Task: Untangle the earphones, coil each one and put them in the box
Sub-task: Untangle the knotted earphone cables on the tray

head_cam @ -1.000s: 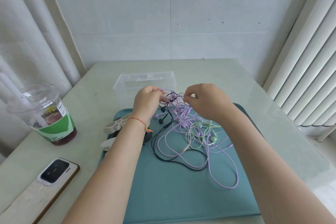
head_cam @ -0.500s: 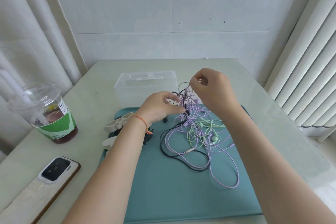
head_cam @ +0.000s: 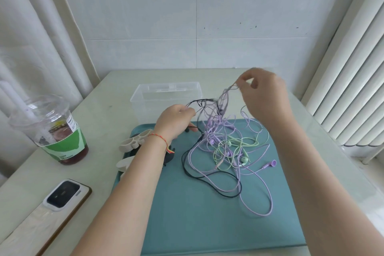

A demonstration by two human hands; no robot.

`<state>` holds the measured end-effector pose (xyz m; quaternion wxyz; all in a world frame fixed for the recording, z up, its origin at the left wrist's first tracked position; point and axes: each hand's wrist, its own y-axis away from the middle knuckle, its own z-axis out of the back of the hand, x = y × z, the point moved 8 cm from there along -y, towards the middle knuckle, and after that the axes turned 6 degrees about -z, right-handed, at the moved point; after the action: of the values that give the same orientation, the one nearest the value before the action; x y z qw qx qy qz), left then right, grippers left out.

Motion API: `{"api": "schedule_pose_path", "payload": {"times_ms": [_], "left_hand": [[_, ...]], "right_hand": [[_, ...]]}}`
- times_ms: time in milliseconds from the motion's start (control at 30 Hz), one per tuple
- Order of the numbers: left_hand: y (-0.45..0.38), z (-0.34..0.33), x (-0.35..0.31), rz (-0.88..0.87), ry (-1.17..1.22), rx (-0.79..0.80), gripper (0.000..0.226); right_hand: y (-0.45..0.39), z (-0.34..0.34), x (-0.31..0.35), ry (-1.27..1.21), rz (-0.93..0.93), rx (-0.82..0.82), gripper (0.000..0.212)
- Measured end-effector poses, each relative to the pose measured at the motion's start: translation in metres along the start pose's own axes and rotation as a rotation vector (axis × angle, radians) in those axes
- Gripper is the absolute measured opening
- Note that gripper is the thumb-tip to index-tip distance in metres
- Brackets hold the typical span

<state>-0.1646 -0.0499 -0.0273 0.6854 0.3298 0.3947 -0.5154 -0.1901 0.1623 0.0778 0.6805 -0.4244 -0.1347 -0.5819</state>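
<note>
So that strands separate, purple cable (head_cam: 226, 97) is pinched high by right hand (head_cam: 264, 97); black cable (head_cam: 199, 101) gripped low by left hand (head_cam: 176, 120).

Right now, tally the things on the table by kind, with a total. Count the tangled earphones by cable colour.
Earphone colours: 3, purple, green, black
Box: 1
Mat: 1
Cup: 1
Phone: 1
Cable winders by the left wrist: number unclear, not counted
Total: 7
</note>
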Motion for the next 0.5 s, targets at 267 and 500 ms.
{"api": "schedule_pose_path", "payload": {"times_ms": [267,500], "left_hand": [[0.008,0.022,-0.016,-0.14,0.266,-0.267,0.019],[0.018,-0.009,-0.044,-0.283,0.431,0.128,0.012]], "right_hand": [[0.008,-0.026,-0.001,-0.133,-0.107,0.318,0.011],[0.019,-0.044,0.009,-0.109,-0.035,0.477,0.015]]}}
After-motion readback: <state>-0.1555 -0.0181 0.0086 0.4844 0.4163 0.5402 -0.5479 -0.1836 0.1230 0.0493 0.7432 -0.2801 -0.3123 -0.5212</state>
